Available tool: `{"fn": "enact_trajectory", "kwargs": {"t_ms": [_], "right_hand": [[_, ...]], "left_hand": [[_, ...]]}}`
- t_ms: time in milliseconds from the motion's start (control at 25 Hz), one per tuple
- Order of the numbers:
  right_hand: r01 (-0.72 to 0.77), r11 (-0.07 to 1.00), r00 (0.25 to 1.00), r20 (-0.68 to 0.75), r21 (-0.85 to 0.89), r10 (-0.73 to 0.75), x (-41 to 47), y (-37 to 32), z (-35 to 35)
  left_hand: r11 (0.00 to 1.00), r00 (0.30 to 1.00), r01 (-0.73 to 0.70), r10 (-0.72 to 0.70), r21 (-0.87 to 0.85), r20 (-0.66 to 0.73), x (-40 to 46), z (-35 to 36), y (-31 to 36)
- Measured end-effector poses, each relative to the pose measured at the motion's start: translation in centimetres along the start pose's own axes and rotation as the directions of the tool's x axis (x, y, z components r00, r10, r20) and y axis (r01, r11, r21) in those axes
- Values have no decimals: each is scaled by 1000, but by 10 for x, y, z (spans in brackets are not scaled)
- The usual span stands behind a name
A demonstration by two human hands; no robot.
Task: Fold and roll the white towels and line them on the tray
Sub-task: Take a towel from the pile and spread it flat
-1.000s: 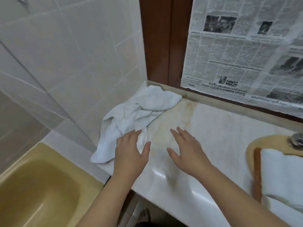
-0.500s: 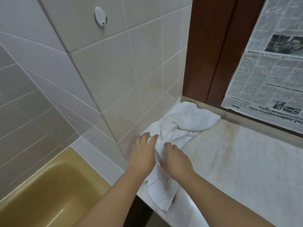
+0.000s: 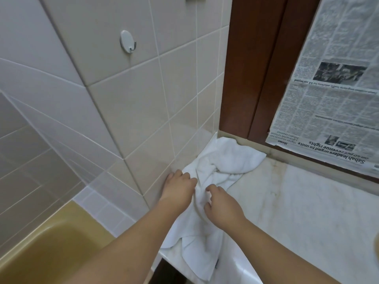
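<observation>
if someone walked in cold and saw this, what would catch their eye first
First the crumpled white towel, bunched in the corner of the pale marble counter against the tiled wall, one end hanging over the counter's front edge. Both hands are on it: the left hand beside the wall and the right hand with fingers curled into the cloth. Next come the newspaper covering the upper right and the yellow bathtub lower left.

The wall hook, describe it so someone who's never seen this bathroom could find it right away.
Start at the beige tiled wall left of the brown wooden frame. Above the crumpled white towel, a small wall hook is stuck on one tile. It is the only glossy white oval there.
</observation>
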State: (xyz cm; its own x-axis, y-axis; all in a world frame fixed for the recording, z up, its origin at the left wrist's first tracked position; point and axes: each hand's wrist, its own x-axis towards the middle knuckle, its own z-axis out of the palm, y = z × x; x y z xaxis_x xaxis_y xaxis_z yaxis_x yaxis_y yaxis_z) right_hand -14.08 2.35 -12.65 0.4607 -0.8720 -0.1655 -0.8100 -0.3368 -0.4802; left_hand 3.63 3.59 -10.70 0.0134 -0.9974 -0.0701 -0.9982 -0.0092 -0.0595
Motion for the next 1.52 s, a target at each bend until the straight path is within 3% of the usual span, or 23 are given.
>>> {"fn": "enact_trajectory", "kwargs": {"t_ms": [120,280,360,440,640,720,800,880,1040,1200,1320,1400,1520], "right_hand": [[15,999,998,-61,47,-12,6,-6,-7],[16,988,990,-142,156,6,25,-9,-30],[1,999,998,-56,43,1,38,-4,-44],[5,999,1000,-10,-36,-5,44,-3,-55],[50,988,979,-201,148,-19,37,-3,-85],[70,980,964,-265,186,-19,32,-4,-105],[73,956,942,-336,285,28,24,-5,-127],[82,927,908,-411,366,81,13,-8,-156],[146,908,827,-552,392,105,-23,-10,-213],[222,903,755,-651,367,79,-79,-5,-266],[232,893,803,-594,386,48,-135,-3,-309],[243,876,883,-468,416,-22,-177,-5,-333],[277,796,949,-284,539,-138,-240,-3,-362]], "left_hand": [[987,999,-13,6,-160,-45,-2,-12,6],[886,994,-111,94,-451,-60,-10,-30,15],[849,989,-146,113,-508,-94,-15,-29,19],[780,991,-106,29,-617,-134,-21,-24,20],[441,981,137,-186,-887,60,-29,-12,20],[226,968,131,-239,-965,75,-26,-21,28],[113,951,70,-307,-991,32,-19,-41,38],[121,948,20,-316,-993,-19,-8,-66,46],[299,969,-72,-204,-951,-137,16,-123,70],[291,914,-234,-259,-928,-311,15,-192,109],[250,838,-465,-186,-849,-513,-6,-253,145],[202,794,-575,-98,-793,-601,-24,-294,165],[228,723,-685,100,-692,-683,-57,-346,197]]}}
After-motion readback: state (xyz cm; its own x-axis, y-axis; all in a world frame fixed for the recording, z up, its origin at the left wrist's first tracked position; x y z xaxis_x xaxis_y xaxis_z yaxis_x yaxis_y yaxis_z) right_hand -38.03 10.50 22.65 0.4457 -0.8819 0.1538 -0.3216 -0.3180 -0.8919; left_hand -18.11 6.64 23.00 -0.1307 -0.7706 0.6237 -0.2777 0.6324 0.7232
